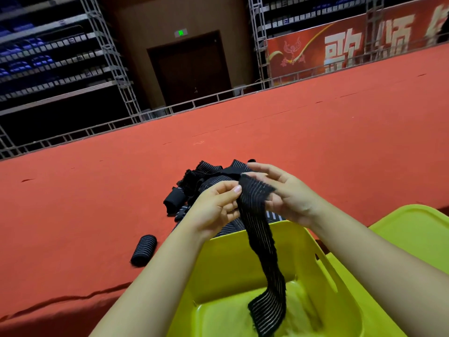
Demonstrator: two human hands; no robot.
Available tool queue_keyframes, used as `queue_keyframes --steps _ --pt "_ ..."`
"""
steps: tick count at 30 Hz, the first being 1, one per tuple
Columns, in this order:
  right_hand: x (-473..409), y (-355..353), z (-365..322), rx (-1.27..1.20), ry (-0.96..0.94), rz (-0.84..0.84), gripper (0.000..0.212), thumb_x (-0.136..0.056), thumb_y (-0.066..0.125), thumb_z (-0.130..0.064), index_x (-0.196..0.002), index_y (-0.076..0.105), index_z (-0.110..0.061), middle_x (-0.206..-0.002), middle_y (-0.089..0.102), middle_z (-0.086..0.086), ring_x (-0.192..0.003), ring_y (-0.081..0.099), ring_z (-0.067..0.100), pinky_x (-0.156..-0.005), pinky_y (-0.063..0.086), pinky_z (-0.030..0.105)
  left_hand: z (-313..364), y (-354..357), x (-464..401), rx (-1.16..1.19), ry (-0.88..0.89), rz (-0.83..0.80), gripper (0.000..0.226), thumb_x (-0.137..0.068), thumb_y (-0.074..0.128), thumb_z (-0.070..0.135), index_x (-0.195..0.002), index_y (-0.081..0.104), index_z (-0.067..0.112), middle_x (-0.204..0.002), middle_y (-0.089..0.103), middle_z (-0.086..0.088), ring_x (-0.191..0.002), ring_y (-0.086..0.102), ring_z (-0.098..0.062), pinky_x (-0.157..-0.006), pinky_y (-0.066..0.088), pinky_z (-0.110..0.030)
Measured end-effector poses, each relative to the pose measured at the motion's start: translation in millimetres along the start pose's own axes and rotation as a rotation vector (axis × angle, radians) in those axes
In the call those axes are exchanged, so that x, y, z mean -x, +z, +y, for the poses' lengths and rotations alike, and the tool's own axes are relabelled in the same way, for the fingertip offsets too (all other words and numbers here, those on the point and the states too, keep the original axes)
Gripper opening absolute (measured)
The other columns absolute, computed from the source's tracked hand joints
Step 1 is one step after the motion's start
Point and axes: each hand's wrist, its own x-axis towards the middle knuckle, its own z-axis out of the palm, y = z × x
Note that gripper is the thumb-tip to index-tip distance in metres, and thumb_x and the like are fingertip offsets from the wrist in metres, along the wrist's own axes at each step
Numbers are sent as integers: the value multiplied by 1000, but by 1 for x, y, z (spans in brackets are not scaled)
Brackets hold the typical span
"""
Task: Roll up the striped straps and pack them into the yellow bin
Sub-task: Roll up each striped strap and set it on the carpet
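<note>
Here, both hands, left [216,207] and right [281,193], are pinching the striped strap's [261,239] upper end to start rolling; its tail is dangling into the near yellow bin [226,271].

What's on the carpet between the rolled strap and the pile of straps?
Nothing: in the head view, only bare red carpet separates the rolled strap from the pile.
</note>
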Motion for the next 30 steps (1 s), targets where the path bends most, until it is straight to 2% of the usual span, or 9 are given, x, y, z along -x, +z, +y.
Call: queue_keyframes --steps 2,4,9,12,15,18,22,25,30 --pt "5 9 -2 130 -27 -64 33 -82 68 -25 -115 64 -28 -121 65 -4 -92 64 11 -74 52 24 3 2 12 -18 9 4 8 -94 56 9 -87 56 13 -85 62 -9 -81 59 -23 -75 55 -31" --pt "11 20 -5 179 -64 -89 31 -82 68 -19 -112 65 -27 -110 68 -6 -88 64 6 -69 50 19 3 3 20 -30 23 21 11 -93 57 7 -84 53 12 -78 59 -8 -72 56 -21 -63 54 -26" --pt "18 42 -9 333 -207 -12 20 -72 75 -18 -90 69 -21 -76 66 -10 -73 61 4 -67 48 19 5 9 39 -55 86 33 7 -94 52 5 -99 58 3 -83 63 -13 -72 60 -23 -71 50 -36" --pt "17 45 -11 373 -251 77 15 -76 75 -6 -81 68 -18 -69 68 -9 -67 61 3 -64 47 16 6 8 48 0 116 115 21 -99 46 18 -85 59 10 -68 58 -6 -57 57 -13 -54 46 -21" --pt "13 46 -14 342 -266 180 14 -76 75 -4 -78 67 -15 -68 67 -5 -64 62 4 -61 47 15 10 -3 51 220 139 152 35 -95 45 40 -87 64 11 -84 70 -8 -81 67 -20 -68 54 -32" --pt "6 46 -11 319 -253 209 13 -77 75 -4 -80 66 -14 -70 67 -3 -62 62 3 -57 46 14 8 -6 58 90 170 174 35 -87 54 38 -101 64 8 -101 72 -8 -95 68 -23 -78 57 -38" --pt "-4 43 0 440 -162 185 9 -80 74 -14 -85 67 -16 -73 66 -5 -63 59 2 -53 44 13 -6 -15 56 -121 156 299 15 -90 63 8 -103 62 0 -99 66 -13 -92 67 -26 -77 58 -42" --pt "-20 21 1 544 3 222 13 -88 67 -26 -96 65 -15 -81 68 -3 -65 59 7 -54 45 15 -14 -34 51 -174 90 362 2 -91 62 7 -90 61 6 -92 68 -11 -78 68 -19 -60 55 -30" --pt "-56 -43 17 721 235 397 12 -90 65 -20 -97 59 -13 -90 60 6 -64 55 10 -55 45 20 -32 -64 43 -238 -53 416 13 -91 63 4 -80 57 9 -78 66 -6 -68 66 -16 -56 53 -25"
